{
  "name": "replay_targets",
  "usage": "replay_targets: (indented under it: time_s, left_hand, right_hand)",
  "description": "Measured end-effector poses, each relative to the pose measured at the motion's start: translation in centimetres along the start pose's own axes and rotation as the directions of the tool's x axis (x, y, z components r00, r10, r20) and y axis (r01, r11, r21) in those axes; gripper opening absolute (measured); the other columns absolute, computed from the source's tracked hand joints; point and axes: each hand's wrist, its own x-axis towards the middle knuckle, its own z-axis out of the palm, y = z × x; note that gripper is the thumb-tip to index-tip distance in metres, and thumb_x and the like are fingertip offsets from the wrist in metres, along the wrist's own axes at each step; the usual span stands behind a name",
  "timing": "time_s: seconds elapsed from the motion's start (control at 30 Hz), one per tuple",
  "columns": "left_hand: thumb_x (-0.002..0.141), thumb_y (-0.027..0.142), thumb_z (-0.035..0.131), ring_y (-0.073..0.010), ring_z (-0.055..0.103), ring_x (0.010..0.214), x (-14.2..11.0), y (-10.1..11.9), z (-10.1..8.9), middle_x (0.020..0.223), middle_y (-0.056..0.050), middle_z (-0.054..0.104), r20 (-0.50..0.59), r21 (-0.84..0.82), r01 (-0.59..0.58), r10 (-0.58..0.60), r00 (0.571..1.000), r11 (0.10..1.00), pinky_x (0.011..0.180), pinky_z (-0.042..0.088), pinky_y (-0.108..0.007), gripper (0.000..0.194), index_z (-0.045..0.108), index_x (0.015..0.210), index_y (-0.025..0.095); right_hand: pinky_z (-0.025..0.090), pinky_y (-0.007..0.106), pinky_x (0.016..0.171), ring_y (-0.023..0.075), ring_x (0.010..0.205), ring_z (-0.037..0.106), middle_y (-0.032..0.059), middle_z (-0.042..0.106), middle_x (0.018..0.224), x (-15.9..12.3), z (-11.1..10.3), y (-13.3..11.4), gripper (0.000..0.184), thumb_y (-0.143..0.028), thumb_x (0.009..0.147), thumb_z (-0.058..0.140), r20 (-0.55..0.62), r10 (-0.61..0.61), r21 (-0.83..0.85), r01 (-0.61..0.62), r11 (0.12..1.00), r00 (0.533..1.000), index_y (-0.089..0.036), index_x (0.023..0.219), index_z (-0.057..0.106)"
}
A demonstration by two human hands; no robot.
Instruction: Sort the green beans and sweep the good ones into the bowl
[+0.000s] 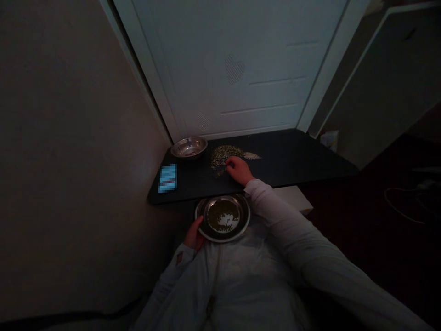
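My left hand (194, 234) grips the left rim of a metal bowl (246, 216) held below the table's front edge, close to my body. Small green beans (222, 209) cover much of its bottom, with a pale bare patch showing. Over the tabletop my right hand (239, 168) reaches to the near right edge of a mixed pile of green and pale grains (223, 155). Its fingers are drawn together, pointing down; whatever they pinch is too small to make out. Right of that pile lies a smaller heap of pale grains (252, 156).
A second metal bowl (189, 148) stands at the table's back left. Nearer is a blurred blue rectangle (167, 178). The dark table (292, 158) abuts a white door panel (268, 59); a wall rises on the left. A white box (292, 198) sits below the front edge.
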Motion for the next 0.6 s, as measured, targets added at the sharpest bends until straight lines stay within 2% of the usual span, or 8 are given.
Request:
replay_targets:
  time_s: [0.23, 0.47, 0.6]
  left_hand:
    - [0.076, 0.027, 0.044, -0.0209, 0.048, 0.109, -0.3, 0.1, 0.2, 0.08, -0.006, 0.07, 0.024, 0.011, 0.034, -0.034, 0.999, 0.999, 0.099, 0.029, -0.034, 0.026, 0.061, 0.091, 0.015]
    - [0.071, 0.027, 0.05, -0.0228, 0.045, 0.111, 0.08, -0.06, -0.21, 0.084, -0.007, 0.069, 0.049, -0.002, 0.011, -0.011, 0.999, 1.0, 0.099, 0.029, -0.034, 0.02, 0.063, 0.083, 0.017]
    - [0.072, 0.027, 0.048, -0.0222, 0.046, 0.111, -0.09, -0.01, 0.02, 0.083, -0.007, 0.069, 0.05, 0.017, 0.021, -0.022, 0.998, 1.0, 0.098, 0.03, -0.034, 0.02, 0.064, 0.079, 0.017]
  right_hand:
    - [0.039, 0.027, 0.072, 0.0141, 0.075, 0.051, 0.0031, 0.059, 0.082, -0.04, 0.12, 0.24, 0.02, -0.019, 0.067, 0.043, -0.039, 0.06, 0.086, -0.056, 0.995, 0.997, -0.016, 0.081, 0.057]
    - [0.041, 0.024, 0.069, 0.0117, 0.07, 0.052, 0.0017, 0.061, 0.079, -0.02, 0.34, 0.43, 0.02, -0.023, 0.068, 0.045, -0.051, 0.124, 0.231, -0.109, 0.967, 0.991, -0.015, 0.082, 0.057]
    - [0.041, 0.024, 0.068, 0.0113, 0.069, 0.053, 0.0012, 0.061, 0.076, -0.1, 0.45, 0.37, 0.02, -0.023, 0.068, 0.047, -0.026, 0.116, 0.228, -0.107, 0.968, 0.993, -0.014, 0.082, 0.058]
